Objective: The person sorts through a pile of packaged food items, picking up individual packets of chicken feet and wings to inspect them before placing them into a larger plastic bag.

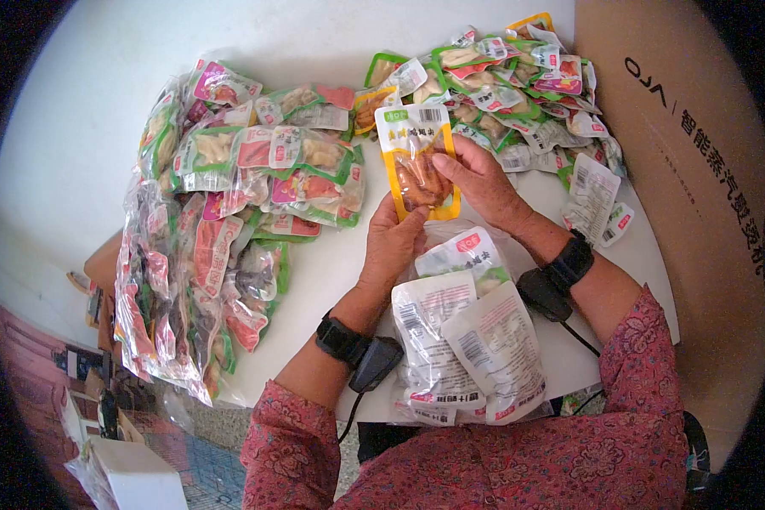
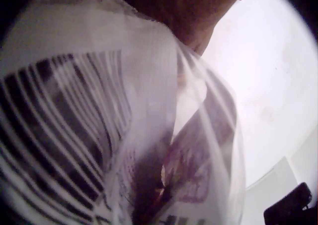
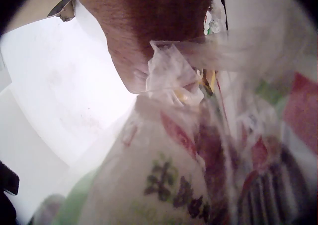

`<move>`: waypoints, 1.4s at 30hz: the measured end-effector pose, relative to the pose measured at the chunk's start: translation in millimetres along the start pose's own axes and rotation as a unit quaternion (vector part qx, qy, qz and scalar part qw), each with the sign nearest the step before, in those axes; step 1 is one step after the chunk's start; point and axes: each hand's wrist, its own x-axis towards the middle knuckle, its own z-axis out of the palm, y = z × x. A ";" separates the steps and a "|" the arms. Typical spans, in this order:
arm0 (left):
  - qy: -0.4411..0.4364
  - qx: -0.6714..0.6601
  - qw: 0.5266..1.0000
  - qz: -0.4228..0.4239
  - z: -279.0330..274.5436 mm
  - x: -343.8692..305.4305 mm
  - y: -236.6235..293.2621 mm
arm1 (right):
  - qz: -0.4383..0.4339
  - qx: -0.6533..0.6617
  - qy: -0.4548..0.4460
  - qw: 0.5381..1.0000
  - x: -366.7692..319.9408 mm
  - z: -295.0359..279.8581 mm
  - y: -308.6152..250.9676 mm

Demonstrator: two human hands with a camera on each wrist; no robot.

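Observation:
Both hands hold one yellow-edged snack packet (image 1: 418, 153) upright, its clear window showing brown meat pieces. The left hand (image 1: 393, 236) pinches its lower edge with the thumb in front. At its right side the right hand (image 1: 483, 183) grips it, thumb lying over the front. Just below the hands, close to the body, a clear plastic bag (image 1: 416, 357) contains several white packets with barcodes. In the left wrist view the bag's film and a striped barcode (image 2: 64, 126) hide most of the left hand. A printed white packet (image 3: 154, 170) fills the lower right wrist view.
A large clear bag of snack packets (image 1: 229, 212) covers the table's left side. More loose packets (image 1: 501, 93) are heaped at the back right. A tall cardboard box (image 1: 680, 212) stands along the right edge of the white table (image 1: 331, 272). Two packets (image 1: 593, 195) lie near it.

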 end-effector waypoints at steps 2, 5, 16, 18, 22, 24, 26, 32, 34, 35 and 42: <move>-0.004 0.001 1.000 0.000 -3.3 1.4 -1.6 | -0.011 0.004 0.009 1.000 1.3 0.1 4.3; -0.010 -0.016 1.000 0.015 -4.4 2.1 -1.8 | -0.015 0.015 0.006 1.000 2.1 0.1 4.7; 0.032 -0.054 0.998 -0.032 3.6 -1.2 5.9 | -0.005 0.006 -0.003 1.000 -0.7 3.5 -1.0; 0.002 -0.054 0.998 -0.026 -4.1 0.3 4.6 | -0.006 -0.004 -0.007 1.000 -1.8 2.2 -5.8; -0.010 -0.151 0.987 -0.054 -2.4 4.8 3.6 | 0.110 0.171 -0.098 0.974 -2.7 0.9 -10.9; 0.021 -0.146 0.987 -0.059 3.9 1.4 8.5 | 0.119 0.250 -0.106 0.955 -2.5 3.6 -6.6; 0.052 -0.140 0.987 -0.063 1.0 1.7 8.2 | 0.125 0.231 -0.100 0.960 -2.7 5.0 -3.9; -0.174 -0.178 0.960 -0.129 -16.3 5.3 6.2 | 0.130 0.257 -0.161 0.944 -0.8 3.9 -3.5; -0.046 -0.098 0.985 -0.135 -5.9 1.7 10.9 | 0.122 0.233 -0.173 0.949 -0.7 4.6 -6.3; -0.046 -0.098 0.985 -0.135 0.5 1.6 4.1 | 0.120 0.215 -0.144 0.958 -2.3 5.3 -8.1; -0.019 -0.098 0.992 -0.079 -2.6 -0.2 20.6 | 0.064 0.124 0.016 0.990 0.1 2.4 -5.4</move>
